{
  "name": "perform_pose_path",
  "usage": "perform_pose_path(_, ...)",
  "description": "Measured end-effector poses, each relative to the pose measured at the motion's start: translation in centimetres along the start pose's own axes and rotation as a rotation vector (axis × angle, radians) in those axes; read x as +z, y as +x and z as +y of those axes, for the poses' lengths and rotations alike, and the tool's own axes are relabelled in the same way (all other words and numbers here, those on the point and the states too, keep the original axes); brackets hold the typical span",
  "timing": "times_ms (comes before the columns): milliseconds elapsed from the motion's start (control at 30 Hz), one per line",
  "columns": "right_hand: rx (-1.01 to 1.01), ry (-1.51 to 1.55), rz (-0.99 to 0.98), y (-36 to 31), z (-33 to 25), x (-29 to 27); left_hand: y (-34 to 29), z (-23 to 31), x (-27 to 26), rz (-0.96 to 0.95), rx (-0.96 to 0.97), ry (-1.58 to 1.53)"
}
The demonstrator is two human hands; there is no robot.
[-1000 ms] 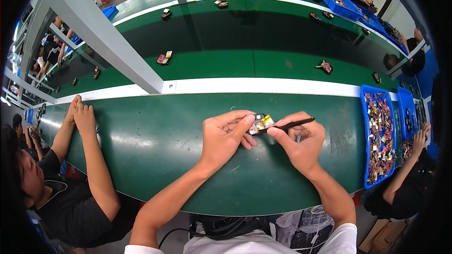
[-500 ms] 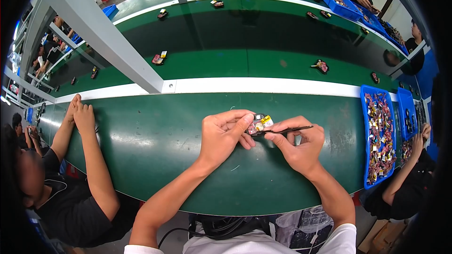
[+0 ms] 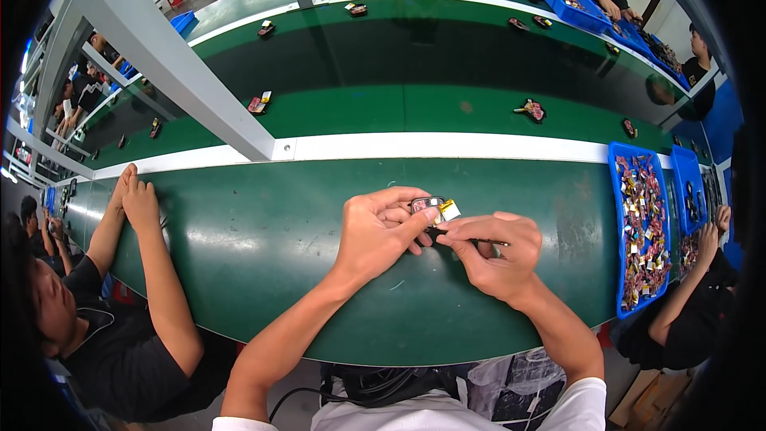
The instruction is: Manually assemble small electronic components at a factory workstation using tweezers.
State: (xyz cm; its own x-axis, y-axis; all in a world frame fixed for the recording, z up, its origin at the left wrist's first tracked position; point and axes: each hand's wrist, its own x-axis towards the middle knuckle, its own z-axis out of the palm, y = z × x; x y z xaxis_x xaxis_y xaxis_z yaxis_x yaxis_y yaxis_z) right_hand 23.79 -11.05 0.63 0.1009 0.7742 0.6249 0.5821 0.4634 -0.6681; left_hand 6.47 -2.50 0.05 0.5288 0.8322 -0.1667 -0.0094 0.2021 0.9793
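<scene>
Above the green tabletop, I'm pinching a black-rimmed electronic unit in my left hand and a slim black tool in my right hand, apparently probing the unit, likely needing steadiness.

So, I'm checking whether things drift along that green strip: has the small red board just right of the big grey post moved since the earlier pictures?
Yes: the small red board has moved left, closer to the grey post.
</scene>
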Motion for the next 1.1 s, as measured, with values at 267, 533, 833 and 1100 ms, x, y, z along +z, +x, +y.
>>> perform_pose_path(267,-0.026,-0.005,0.003,-0.2,0.0,0.3,0.1,-0.3,-0.2,0.003,0.027,-0.045)
perform_pose_path(533,-0.087,-0.054,0.055,0.3,1.3,-0.5,2.9,0.1,-0.1,0.027,-0.069,0.030)
perform_pose_path(833,0.061,0.048,0.342,0.8,3.3,-1.8,14.5,4.0,-5.8,0.512,0.259,1.222)
perform_pose_path(1100,-0.001,0.011,0.242,-0.1,3.6,-1.5,20.7,5.4,6.2,-0.139,0.600,0.967)
